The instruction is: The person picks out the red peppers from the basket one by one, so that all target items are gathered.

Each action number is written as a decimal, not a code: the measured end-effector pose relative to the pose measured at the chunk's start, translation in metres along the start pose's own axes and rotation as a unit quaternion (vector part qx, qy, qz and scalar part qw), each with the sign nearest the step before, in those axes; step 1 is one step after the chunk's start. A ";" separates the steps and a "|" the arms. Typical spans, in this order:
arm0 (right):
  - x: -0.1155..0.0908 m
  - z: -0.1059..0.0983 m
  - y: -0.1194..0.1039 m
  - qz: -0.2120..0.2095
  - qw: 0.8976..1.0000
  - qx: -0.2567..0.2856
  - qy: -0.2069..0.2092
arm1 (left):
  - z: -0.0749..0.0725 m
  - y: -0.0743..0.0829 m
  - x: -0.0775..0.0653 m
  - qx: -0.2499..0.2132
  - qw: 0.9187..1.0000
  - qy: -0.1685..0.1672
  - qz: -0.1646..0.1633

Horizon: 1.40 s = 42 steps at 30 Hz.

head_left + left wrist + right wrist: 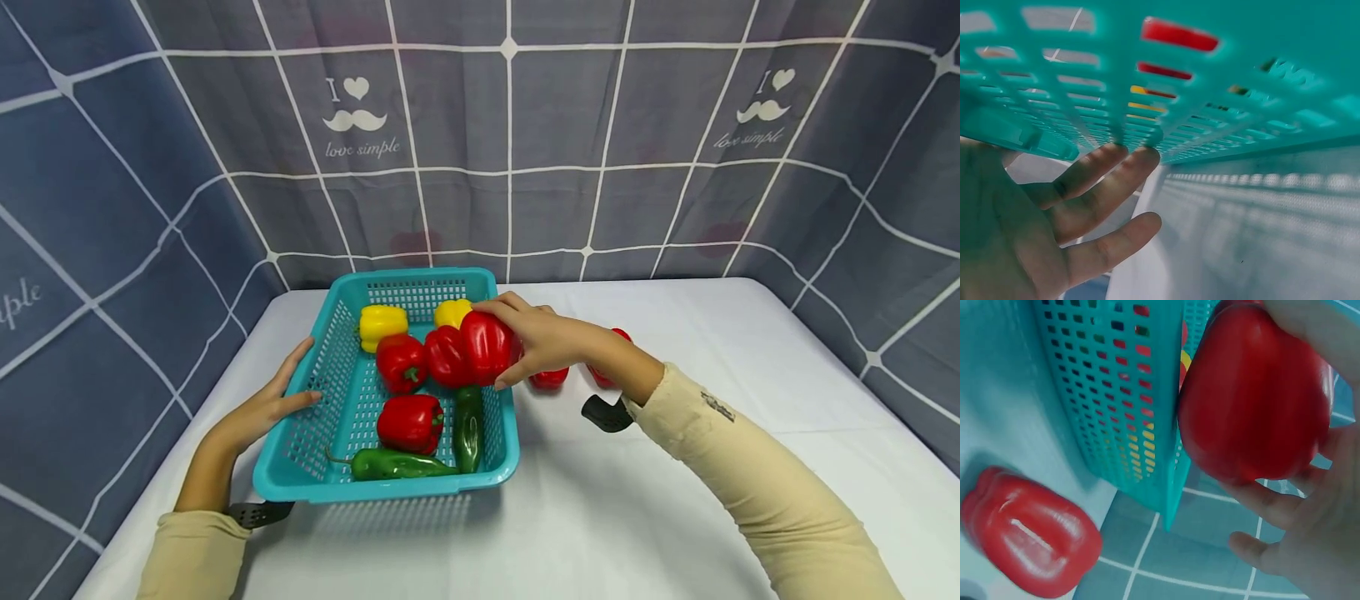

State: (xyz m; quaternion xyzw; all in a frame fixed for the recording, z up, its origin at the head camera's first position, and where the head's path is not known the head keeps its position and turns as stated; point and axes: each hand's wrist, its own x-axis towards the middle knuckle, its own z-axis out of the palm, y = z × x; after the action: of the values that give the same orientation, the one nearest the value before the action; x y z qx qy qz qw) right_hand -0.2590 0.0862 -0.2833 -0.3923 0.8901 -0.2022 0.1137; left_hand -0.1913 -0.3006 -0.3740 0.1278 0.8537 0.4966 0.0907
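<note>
A turquoise basket (390,493) with holed walls stands on the table. My left hand (258,412) grips its left side, thumb over the rim and fingers (1113,187) along the outer wall. Above the basket's right rim, my right hand (542,335) holds a red bell pepper (1254,394) between thumb and fingers. Inside the basket lie red bell peppers, among them one red pepper (410,423) near the front, a yellow bell pepper (382,327), another yellow pepper (452,312) partly hidden, a long green chili pepper (401,464) and a dark green cucumber (468,429).
Right of the basket, a red bell pepper (549,380) lies on the white table (637,517); another red pepper (602,377) is partly hidden behind my right forearm. A grey checked curtain (465,117) rises behind the table and along both sides.
</note>
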 end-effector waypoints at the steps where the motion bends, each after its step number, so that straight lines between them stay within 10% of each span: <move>1: -0.002 -0.001 0.002 0.002 1.000 0.004 0.003 | 0.000 0.000 0.000 -0.001 1.000 0.000 0.000; 42: -0.086 -0.016 0.115 0.033 0.988 0.040 0.142 | 0.003 0.000 0.000 0.006 1.000 0.003 0.008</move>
State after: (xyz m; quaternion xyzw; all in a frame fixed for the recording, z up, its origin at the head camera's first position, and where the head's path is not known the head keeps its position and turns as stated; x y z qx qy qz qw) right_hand -0.2822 0.2250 -0.3166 -0.3249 0.9010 -0.2874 0.0081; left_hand -0.1908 -0.2977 -0.3755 0.1339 0.8558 0.4926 0.0838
